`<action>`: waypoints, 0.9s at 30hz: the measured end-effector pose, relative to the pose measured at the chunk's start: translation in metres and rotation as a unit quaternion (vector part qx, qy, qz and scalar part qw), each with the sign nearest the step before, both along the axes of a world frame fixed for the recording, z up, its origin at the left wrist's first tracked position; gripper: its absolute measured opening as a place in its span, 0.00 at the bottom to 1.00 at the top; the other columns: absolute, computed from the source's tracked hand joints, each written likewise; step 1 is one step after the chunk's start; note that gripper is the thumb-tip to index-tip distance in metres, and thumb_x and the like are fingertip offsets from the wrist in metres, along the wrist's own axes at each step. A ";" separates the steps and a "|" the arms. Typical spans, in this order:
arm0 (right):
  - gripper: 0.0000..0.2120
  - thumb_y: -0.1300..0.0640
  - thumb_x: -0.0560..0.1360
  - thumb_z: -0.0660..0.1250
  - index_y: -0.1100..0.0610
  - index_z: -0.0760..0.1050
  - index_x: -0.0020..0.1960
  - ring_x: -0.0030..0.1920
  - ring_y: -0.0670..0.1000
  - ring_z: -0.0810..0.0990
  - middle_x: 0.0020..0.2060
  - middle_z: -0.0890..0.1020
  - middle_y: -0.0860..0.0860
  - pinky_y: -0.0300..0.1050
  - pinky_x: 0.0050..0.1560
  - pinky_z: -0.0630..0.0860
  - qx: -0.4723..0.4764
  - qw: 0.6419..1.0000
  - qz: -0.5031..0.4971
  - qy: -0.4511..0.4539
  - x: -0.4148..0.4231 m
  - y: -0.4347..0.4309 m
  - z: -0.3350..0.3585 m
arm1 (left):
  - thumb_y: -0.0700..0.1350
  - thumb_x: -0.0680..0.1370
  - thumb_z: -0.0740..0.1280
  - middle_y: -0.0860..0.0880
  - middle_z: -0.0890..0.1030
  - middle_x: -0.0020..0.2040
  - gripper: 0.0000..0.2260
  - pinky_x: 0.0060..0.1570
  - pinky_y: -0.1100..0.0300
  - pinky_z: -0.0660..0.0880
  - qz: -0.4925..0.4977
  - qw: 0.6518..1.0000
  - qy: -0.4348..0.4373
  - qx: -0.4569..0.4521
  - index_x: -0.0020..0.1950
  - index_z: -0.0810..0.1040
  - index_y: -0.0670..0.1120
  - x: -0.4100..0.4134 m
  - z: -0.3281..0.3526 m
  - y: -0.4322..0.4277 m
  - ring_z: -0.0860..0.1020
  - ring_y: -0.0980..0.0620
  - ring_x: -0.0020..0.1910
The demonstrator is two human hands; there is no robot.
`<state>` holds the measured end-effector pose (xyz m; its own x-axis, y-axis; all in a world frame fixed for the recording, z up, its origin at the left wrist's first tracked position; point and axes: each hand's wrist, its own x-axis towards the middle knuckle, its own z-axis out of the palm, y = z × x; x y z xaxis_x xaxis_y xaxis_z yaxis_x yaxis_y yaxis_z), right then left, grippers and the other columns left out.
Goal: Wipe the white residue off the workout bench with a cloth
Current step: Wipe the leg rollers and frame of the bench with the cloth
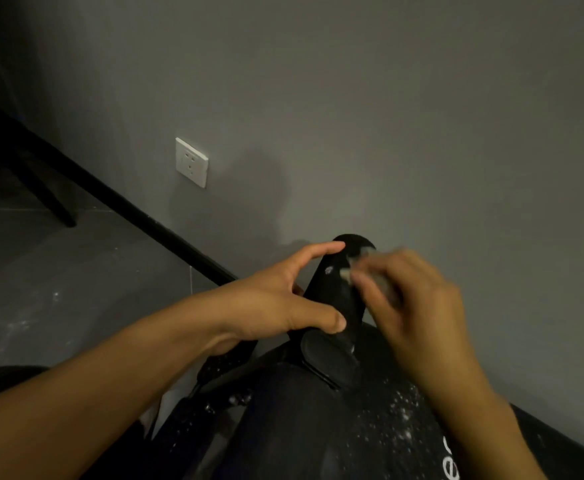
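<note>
The black workout bench (318,427) fills the lower middle, its padded surface speckled with white residue (401,407). A black upright padded part (335,292) rises from it toward the wall. My left hand (283,299) grips this upright part, thumb on its front and fingers reaching round its left side. My right hand (411,296) is blurred with motion and pinches a small pale cloth (352,265) against the top of the upright part. Most of the cloth is hidden by my fingers.
A grey wall (387,116) stands right behind the bench, with a white socket (192,162) and a black skirting board (127,206). A dark chair leg (48,199) stands at the far left on the grey tiled floor (58,271), which is dusted with white specks.
</note>
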<state>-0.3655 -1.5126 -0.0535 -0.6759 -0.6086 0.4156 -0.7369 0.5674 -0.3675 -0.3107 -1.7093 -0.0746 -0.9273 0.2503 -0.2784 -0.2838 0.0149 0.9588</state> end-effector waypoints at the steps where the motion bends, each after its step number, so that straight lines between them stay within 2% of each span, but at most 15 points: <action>1: 0.06 0.53 0.79 0.67 0.54 0.81 0.53 0.46 0.42 0.78 0.47 0.81 0.48 0.29 0.48 0.70 0.006 1.000 -0.022 0.018 -0.017 -0.007 0.003 | 0.42 0.74 0.77 0.40 0.82 0.55 0.38 0.52 0.56 0.83 0.004 1.000 -0.001 -0.001 0.70 0.65 0.75 0.000 0.001 0.001 0.85 0.45 0.50; 4: 0.05 0.57 0.79 0.68 0.56 0.81 0.52 0.47 0.49 0.80 0.47 0.82 0.51 0.34 0.48 0.71 0.006 0.998 -0.066 0.020 -0.040 -0.023 0.006 | 0.43 0.73 0.77 0.40 0.82 0.55 0.38 0.52 0.54 0.83 0.011 1.000 -0.001 -0.007 0.70 0.65 0.75 0.002 0.001 0.002 0.85 0.45 0.50; 7: 0.06 0.54 0.80 0.66 0.51 0.81 0.53 0.46 0.42 0.79 0.46 0.81 0.45 0.30 0.47 0.72 -0.018 0.999 -0.035 -0.020 -0.003 -0.014 0.005 | 0.43 0.73 0.77 0.41 0.83 0.55 0.38 0.55 0.52 0.82 0.010 1.000 0.001 0.003 0.70 0.65 0.76 0.003 -0.001 0.000 0.85 0.45 0.51; 11: 0.04 0.53 0.80 0.67 0.48 0.80 0.53 0.47 0.43 0.81 0.46 0.80 0.42 0.34 0.44 0.74 -0.059 0.995 0.030 -0.077 0.043 0.010 -0.001 | 0.45 0.73 0.77 0.45 0.81 0.58 0.38 0.62 0.53 0.79 -0.005 1.000 0.009 -0.012 0.70 0.63 0.78 0.002 -0.001 -0.002 0.83 0.48 0.56; 15: 0.05 0.54 0.80 0.67 0.51 0.81 0.54 0.45 0.40 0.77 0.46 0.79 0.45 0.28 0.46 0.70 0.013 1.000 0.017 -0.009 0.006 0.000 0.004 | 0.44 0.73 0.77 0.44 0.81 0.56 0.38 0.58 0.55 0.81 -0.005 1.000 0.007 -0.013 0.71 0.63 0.76 0.001 0.001 -0.001 0.84 0.48 0.53; 18: 0.05 0.57 0.80 0.68 0.54 0.81 0.54 0.43 0.43 0.77 0.46 0.80 0.50 0.26 0.46 0.69 0.026 0.999 -0.033 0.025 -0.027 -0.015 0.006 | 0.44 0.74 0.76 0.41 0.82 0.55 0.38 0.54 0.56 0.82 -0.005 1.000 0.001 -0.017 0.72 0.63 0.75 0.001 0.003 -0.002 0.85 0.46 0.52; 23: 0.06 0.56 0.81 0.65 0.51 0.80 0.54 0.48 0.42 0.79 0.47 0.80 0.45 0.35 0.47 0.75 -0.041 0.998 -0.014 -0.048 0.015 -0.008 0.001 | 0.46 0.75 0.75 0.42 0.83 0.56 0.37 0.58 0.53 0.81 -0.014 1.000 -0.002 -0.019 0.73 0.62 0.74 0.003 0.004 -0.005 0.85 0.47 0.54; 27: 0.05 0.55 0.79 0.67 0.49 0.81 0.52 0.45 0.43 0.80 0.45 0.78 0.42 0.32 0.44 0.72 -0.066 0.995 0.020 -0.071 0.052 0.011 -0.005 | 0.49 0.75 0.75 0.45 0.82 0.58 0.37 0.63 0.50 0.79 -0.039 0.999 -0.001 -0.034 0.73 0.60 0.76 0.003 0.005 -0.009 0.83 0.48 0.57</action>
